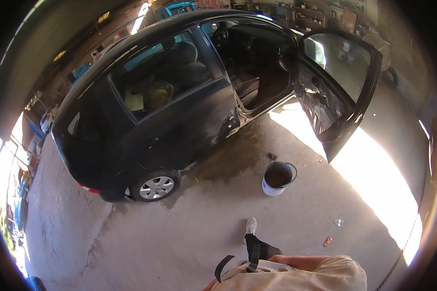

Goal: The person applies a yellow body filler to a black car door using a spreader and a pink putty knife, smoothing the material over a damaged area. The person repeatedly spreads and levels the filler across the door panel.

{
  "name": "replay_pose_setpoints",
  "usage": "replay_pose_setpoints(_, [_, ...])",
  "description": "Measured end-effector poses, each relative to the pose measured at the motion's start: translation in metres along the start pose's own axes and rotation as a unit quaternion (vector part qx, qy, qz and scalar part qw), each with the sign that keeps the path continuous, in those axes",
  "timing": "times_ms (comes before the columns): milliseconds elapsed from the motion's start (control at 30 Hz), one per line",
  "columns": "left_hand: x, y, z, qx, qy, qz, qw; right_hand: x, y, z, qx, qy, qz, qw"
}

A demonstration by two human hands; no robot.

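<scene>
My right hand [278,259] is low in front of my body, beside the dark trouser leg, and its fingers are too hidden to read. Of my left arm only a sliver of skin shows at the lower edge; that hand is out of sight. Neither hand touches the black car [179,116], which stands ahead with its front side door [342,92] swung wide. Crumpled plastic sheeting [320,104] covers part of the door's inner face. On the floor between me and the car stands a bucket [275,186] with dark contents. Its handle leans to the right.
A wet, dark stain [228,162] spreads beside the car's rear wheel [155,188]. Bright sunlight falls across the floor at right. A small red item [328,241] and a clear scrap [339,223] lie there. Cluttered shelves [310,17] and a tyre [390,77] are farther back.
</scene>
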State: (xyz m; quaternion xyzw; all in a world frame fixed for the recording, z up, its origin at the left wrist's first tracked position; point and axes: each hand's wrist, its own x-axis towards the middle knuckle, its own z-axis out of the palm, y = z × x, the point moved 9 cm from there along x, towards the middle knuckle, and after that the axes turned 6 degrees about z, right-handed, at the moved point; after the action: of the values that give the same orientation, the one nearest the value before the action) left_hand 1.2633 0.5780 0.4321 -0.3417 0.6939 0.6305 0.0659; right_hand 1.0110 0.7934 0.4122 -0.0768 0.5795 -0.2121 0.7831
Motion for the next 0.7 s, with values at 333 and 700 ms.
replay_pose_setpoints(333, [-0.089, -0.005, 0.068, -0.081, -0.044, 0.003, 0.996, -0.066, 0.118, 0.011, -0.1, 0.045, -0.019, 0.994])
replay_pose_setpoints(700, [-0.091, 0.018, 0.146, 0.033, -0.107, -0.043, 0.993, -0.152, 0.124, -0.006, -0.327, -0.085, -0.106, 0.935])
